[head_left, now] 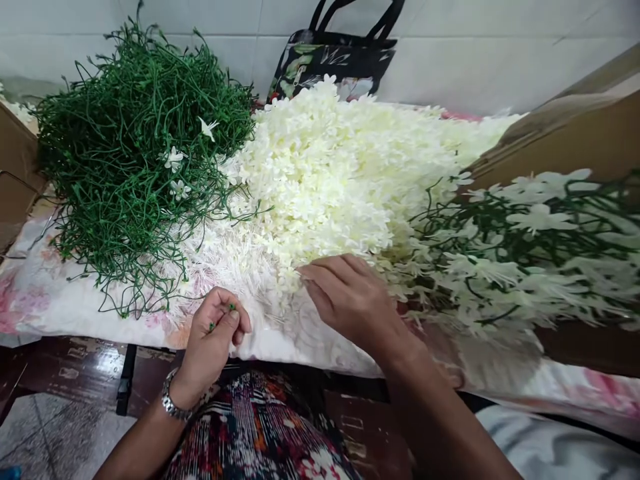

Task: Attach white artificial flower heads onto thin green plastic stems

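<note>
My left hand [216,333] is closed in a pinch on a thin green plastic stem [231,307], just in front of the cloth's near edge. My right hand [345,297] reaches into the near edge of a big pile of cream-white artificial blossoms [340,167], fingers together and pressed on the petals; what they hold is hidden. A tangled heap of bare green stems [135,140] lies at the left. Finished stems with white flowers [525,260] are stacked at the right.
Everything lies on a floral cloth [45,300] over a low dark wooden surface [75,373]. Cardboard boxes stand at the left edge [15,167] and the right [575,133]. A black flowered bag [340,60] leans against the white wall.
</note>
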`<state>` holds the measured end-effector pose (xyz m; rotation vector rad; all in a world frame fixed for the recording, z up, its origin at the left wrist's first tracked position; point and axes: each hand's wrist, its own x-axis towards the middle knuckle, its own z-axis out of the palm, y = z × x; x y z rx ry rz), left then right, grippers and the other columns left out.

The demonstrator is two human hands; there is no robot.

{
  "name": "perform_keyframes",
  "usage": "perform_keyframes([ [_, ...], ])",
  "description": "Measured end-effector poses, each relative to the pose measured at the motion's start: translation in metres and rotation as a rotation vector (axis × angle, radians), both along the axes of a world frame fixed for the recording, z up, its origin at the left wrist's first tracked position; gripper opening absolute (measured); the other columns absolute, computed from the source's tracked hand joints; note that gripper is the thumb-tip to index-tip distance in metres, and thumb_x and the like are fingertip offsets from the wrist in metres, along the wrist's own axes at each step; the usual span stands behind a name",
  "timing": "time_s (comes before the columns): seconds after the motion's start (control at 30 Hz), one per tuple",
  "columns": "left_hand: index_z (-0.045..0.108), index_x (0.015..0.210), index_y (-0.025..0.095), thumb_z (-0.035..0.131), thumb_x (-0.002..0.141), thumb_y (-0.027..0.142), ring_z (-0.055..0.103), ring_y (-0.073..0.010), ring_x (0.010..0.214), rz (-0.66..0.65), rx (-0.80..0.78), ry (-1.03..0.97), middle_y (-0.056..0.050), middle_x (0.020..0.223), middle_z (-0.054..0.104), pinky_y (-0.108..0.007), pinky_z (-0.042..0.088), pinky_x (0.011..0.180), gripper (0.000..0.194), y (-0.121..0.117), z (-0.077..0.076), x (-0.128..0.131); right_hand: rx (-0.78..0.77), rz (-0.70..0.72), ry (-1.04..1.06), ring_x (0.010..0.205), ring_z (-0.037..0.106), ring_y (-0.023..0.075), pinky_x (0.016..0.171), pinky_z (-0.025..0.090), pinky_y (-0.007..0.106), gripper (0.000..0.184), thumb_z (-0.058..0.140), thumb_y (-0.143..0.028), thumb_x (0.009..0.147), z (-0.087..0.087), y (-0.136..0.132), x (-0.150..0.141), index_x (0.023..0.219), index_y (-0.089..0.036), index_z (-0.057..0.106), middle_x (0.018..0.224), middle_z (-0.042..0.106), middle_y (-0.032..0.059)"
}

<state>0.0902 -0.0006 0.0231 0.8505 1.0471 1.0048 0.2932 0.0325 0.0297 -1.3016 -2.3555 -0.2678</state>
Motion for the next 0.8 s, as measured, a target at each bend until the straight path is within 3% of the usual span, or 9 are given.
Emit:
perform_keyframes([
  [0.17, 0.046, 0.068, 0.015, 0.047, 0.072, 0.012, 0.029, -0.003, 0.044, 0.042, -0.019, 0.026, 0.003, 0.063, 0.047, -0.017, 0.02, 0.042, 0.005, 0.001, 0.001, 0.007, 0.029, 0.026, -0.037, 0.07, 0.05, 0.0151, 0.065, 0.039, 0.029, 0.011, 0.049, -0.009, 0.075, -0.001, 0.011, -0.004, 0.072, -0.017, 0.058, 0.071, 0.06, 0.0037],
  [0.27, 0.046, 0.066, 0.014, 0.05, 0.066, 0.009, 0.025, -0.0017, 0.042, 0.063, -0.06, -0.035, 0.004, 0.06, 0.044, -0.017, 0.017, 0.041, 0.007, 0.002, 0.003, 0.011, 0.061, 0.027, 0.069, 0.071, 0.052, 0.0147, 0.065, 0.04, 0.029, 0.01, 0.052, -0.01, 0.073, -0.002, 0.008, 0.0, 0.076, -0.017, 0.057, 0.073, 0.061, 0.0036],
  [0.4, 0.044, 0.066, 0.016, 0.058, 0.064, 0.016, 0.023, -0.0005, 0.037, 0.049, -0.155, -0.256, 0.007, 0.05, 0.041, -0.016, 0.015, 0.038, 0.014, 0.003, 0.004, 0.02, 0.088, 0.053, 0.266, 0.07, 0.053, 0.0146, 0.065, 0.043, 0.029, 0.019, 0.055, -0.008, 0.07, 0.0, -0.006, -0.005, 0.085, -0.019, 0.056, 0.075, 0.06, 0.0038],
  [0.5, 0.051, 0.078, 0.015, 0.062, 0.065, 0.022, 0.021, 0.0009, 0.033, 0.007, -0.203, -0.324, 0.004, 0.052, 0.051, -0.016, 0.012, 0.035, 0.018, 0.002, 0.002, 0.027, 0.091, 0.119, 0.378, 0.068, 0.053, 0.0142, 0.062, 0.044, 0.029, 0.023, 0.055, -0.006, 0.069, 0.001, -0.018, -0.019, 0.088, -0.019, 0.054, 0.073, 0.059, 0.0035],
  [0.57, 0.053, 0.077, 0.014, 0.065, 0.063, 0.024, 0.022, 0.0018, 0.032, 0.016, -0.221, -0.36, 0.003, 0.055, 0.054, -0.016, 0.013, 0.034, 0.021, 0.0, -0.001, 0.029, 0.107, 0.145, 0.407, 0.067, 0.052, 0.0141, 0.06, 0.044, 0.029, 0.024, 0.056, -0.007, 0.068, 0.0, -0.025, -0.03, 0.089, -0.019, 0.053, 0.073, 0.058, 0.0036],
  [0.73, 0.054, 0.064, 0.013, 0.07, 0.058, 0.021, 0.025, 0.0003, 0.031, 0.144, -0.237, -0.412, 0.009, 0.04, 0.036, -0.014, 0.019, 0.033, 0.018, -0.006, -0.005, 0.024, 0.084, 0.232, 0.378, 0.069, 0.052, 0.0145, 0.06, 0.043, 0.029, 0.026, 0.056, -0.007, 0.068, -0.007, -0.034, -0.047, 0.092, -0.016, 0.052, 0.075, 0.059, 0.0048],
  [0.8, 0.056, 0.066, 0.013, 0.069, 0.059, 0.019, 0.027, 0.0004, 0.032, 0.153, -0.23, -0.401, 0.008, 0.043, 0.038, -0.013, 0.02, 0.032, 0.016, -0.008, -0.005, 0.02, 0.059, 0.258, 0.369, 0.069, 0.052, 0.0135, 0.059, 0.043, 0.028, 0.024, 0.054, -0.007, 0.07, -0.008, -0.035, -0.049, 0.092, -0.016, 0.053, 0.075, 0.06, 0.0044],
])
